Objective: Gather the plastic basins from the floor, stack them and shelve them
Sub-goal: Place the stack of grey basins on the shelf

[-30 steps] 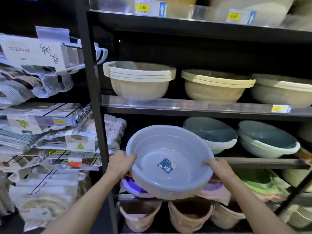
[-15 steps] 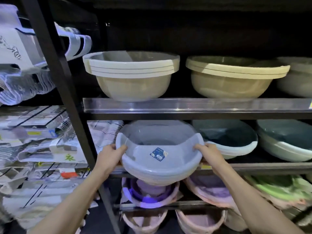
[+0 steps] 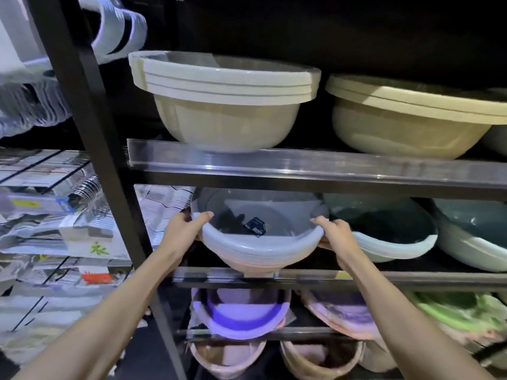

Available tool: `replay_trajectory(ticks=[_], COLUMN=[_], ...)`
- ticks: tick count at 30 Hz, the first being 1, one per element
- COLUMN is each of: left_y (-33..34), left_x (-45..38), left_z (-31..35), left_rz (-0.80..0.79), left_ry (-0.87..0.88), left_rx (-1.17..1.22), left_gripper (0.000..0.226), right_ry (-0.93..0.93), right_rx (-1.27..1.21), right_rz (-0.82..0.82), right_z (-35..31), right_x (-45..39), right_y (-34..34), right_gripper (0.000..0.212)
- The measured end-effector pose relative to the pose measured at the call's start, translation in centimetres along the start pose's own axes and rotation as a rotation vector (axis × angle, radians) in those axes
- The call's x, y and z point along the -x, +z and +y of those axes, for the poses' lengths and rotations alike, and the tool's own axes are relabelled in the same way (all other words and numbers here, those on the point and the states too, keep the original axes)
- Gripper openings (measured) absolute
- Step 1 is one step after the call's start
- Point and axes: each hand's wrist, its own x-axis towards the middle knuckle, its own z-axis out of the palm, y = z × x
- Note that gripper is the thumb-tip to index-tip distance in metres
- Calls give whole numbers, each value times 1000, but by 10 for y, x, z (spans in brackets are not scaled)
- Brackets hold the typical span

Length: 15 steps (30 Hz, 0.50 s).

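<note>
Stack of grey-blue basins (image 3: 260, 242), nested tight, many rims showing as fine lines down its front. It sits half inside the middle bay, base on or just above the shelf lip (image 3: 315, 275), tilted so the mouth faces outward. Blue sticker (image 3: 255, 226) on the inner wall.

Left hand (image 3: 182, 229) closed on the left rim, thumb over the top edge, fingers hidden under it. Right hand (image 3: 333, 234) closed on the right rim the same way. Both grips pinch the stack's rims; neither is spread.

Step in hand, as I judge it: seat the stack fully on the shelf. Best done by pushing level and straight back, both hands even, keeping the rear rim low enough to pass under the upper shelf (image 3: 301, 171). Mind the dark basin stack (image 3: 384, 231) just beside on the right; the two look close to touching. Black upright post (image 3: 115, 187) stands near the left wrist.

Hard to make out: whether the base already bears on the shelf, since the lip's clear strip blurs it. Bay depth is black. Basin count unreadable. Beige stack (image 3: 225, 105) above. Lower purple basins (image 3: 241, 311) smeared, right edge cut off.
</note>
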Motion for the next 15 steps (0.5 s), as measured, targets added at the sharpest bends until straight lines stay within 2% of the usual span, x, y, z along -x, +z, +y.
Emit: replay_trajectory(ticks=[3,7,11,15], left_y=[6,11,17,22], left_x=[-11,-24,-30,-31], left_z=[-5,-9,-14,-17], left_rz=[49,48,42,45], left_ry=[-12,-18,-1,6], left_rx=[24,137,153,146], left_gripper=[38,34,38,47], right_ry=[15,35,37,49], right_rx=[-29,-54,-41,-61], right_rz=[-1,50,68,69], right_z=[2,4,13,23], right_x=[-15,-31,-42,-49], right_y=[2,5,9,12], right_gripper=[47,42,30,47])
